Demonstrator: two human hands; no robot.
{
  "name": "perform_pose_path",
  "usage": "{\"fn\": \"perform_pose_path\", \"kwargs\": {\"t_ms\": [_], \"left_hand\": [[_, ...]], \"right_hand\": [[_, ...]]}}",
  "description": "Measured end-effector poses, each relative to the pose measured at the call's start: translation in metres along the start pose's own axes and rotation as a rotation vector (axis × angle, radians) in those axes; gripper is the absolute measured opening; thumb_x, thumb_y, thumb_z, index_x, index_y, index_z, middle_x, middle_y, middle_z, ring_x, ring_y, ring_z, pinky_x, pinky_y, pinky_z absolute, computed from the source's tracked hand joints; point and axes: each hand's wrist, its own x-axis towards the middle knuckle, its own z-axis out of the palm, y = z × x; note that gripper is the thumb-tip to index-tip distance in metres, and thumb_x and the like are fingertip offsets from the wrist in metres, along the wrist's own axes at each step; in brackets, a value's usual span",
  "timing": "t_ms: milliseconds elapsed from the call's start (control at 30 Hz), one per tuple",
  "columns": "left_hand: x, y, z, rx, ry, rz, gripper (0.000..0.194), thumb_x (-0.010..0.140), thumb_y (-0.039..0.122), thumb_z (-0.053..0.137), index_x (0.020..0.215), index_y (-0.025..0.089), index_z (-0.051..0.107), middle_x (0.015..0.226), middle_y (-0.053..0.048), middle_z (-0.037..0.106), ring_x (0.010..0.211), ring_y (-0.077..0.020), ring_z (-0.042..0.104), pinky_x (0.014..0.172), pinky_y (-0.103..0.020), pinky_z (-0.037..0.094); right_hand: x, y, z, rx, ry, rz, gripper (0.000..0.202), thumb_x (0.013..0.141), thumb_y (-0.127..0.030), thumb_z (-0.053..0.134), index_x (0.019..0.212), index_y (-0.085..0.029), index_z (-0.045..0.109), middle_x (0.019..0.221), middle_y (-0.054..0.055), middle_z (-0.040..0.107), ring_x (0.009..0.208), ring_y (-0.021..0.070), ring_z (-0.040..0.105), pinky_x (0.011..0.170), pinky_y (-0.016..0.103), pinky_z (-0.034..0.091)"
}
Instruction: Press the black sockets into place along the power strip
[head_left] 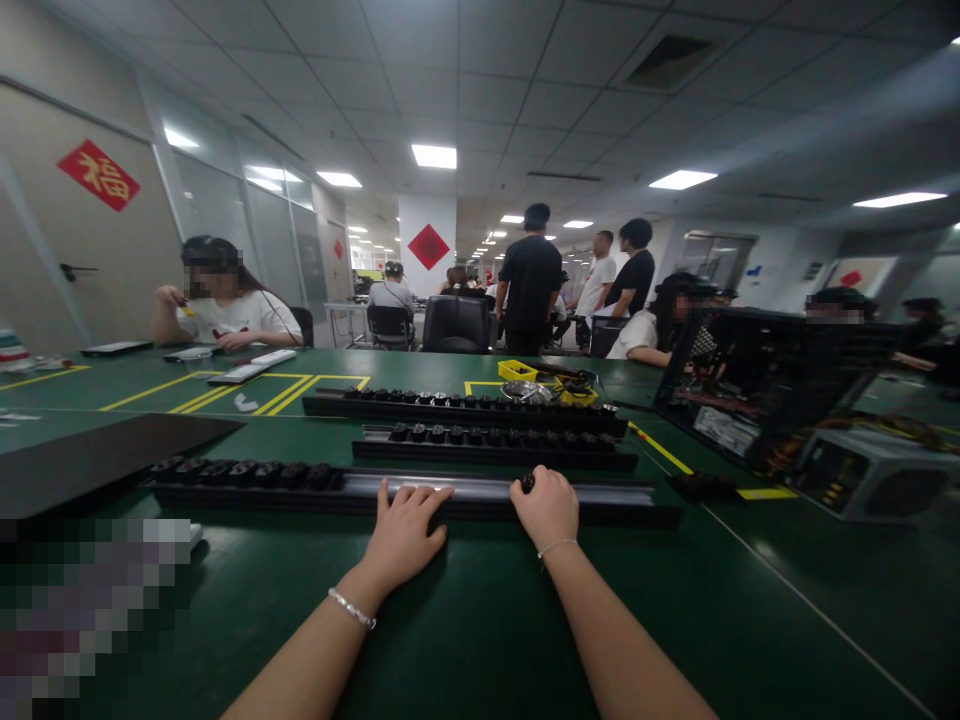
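Note:
A long black rail (615, 505) with a shiny inner channel lies across the green table. Several round black parts (244, 473) fill its left end. My left hand (405, 532) rests on the rail's near edge around the middle, fingers spread, holding nothing. Farther right, my right hand (549, 508) is closed around a small black round part (528, 483) over the channel. Only the top of that part shows between the fingers. Behind this rail lie two more black rails, the nearer one (495, 450) and the farther one (465, 405), both lined with similar round parts.
An open computer case (750, 390) and a metal power supply (862, 475) stand at the right. Yellow trays (517, 371) sit behind the rails. A dark flat panel (97, 455) lies at the left. People sit and stand beyond the table (465, 640).

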Motion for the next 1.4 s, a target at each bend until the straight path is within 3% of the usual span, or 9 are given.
{"fn": "perform_pose_path", "kwargs": {"t_ms": [867,1033,1200,1400], "left_hand": [[-0.0006,0.0012,-0.0011,0.031,-0.010,-0.011,0.048,0.079,0.033,0.049,0.127,0.037,0.044,0.116,0.000,0.059,0.111,-0.0229,0.048,0.108,-0.058,0.000],[-0.0007,0.0011,-0.0025,0.013,-0.014,-0.007,0.048,0.080,0.033,0.049,0.127,0.037,0.044,0.117,0.000,0.059,0.111,-0.0230,0.048,0.107,-0.058,-0.001],[-0.0006,0.0013,-0.0022,0.012,-0.019,-0.010,0.048,0.079,0.033,0.049,0.127,0.037,0.044,0.117,0.000,0.059,0.112,-0.0231,0.048,0.107,-0.059,0.000],[-0.0005,0.0027,-0.0021,0.028,-0.020,-0.015,0.048,0.079,0.031,0.050,0.127,0.036,0.045,0.117,0.000,0.059,0.112,-0.0231,0.048,0.107,-0.059,-0.001]], "right_hand": [[0.0034,0.0017,0.0002,0.015,-0.023,-0.002,0.018,0.077,-0.033,0.047,0.072,-0.018,0.054,0.077,0.008,0.061,0.085,0.0206,0.054,0.076,0.029,0.036],[0.0034,0.0017,-0.0009,0.034,-0.034,0.015,0.018,0.078,-0.032,0.047,0.075,-0.017,0.056,0.081,0.009,0.061,0.086,0.0209,0.054,0.077,0.029,0.037],[0.0036,0.0024,0.0003,0.067,-0.020,0.021,0.023,0.077,-0.031,0.048,0.089,-0.014,0.058,0.098,0.012,0.061,0.096,0.0214,0.053,0.081,0.029,0.037],[0.0051,0.0049,0.0018,0.041,-0.022,0.019,0.024,0.077,-0.030,0.046,0.088,-0.012,0.058,0.095,0.012,0.061,0.094,0.0218,0.053,0.082,0.028,0.037]]}}
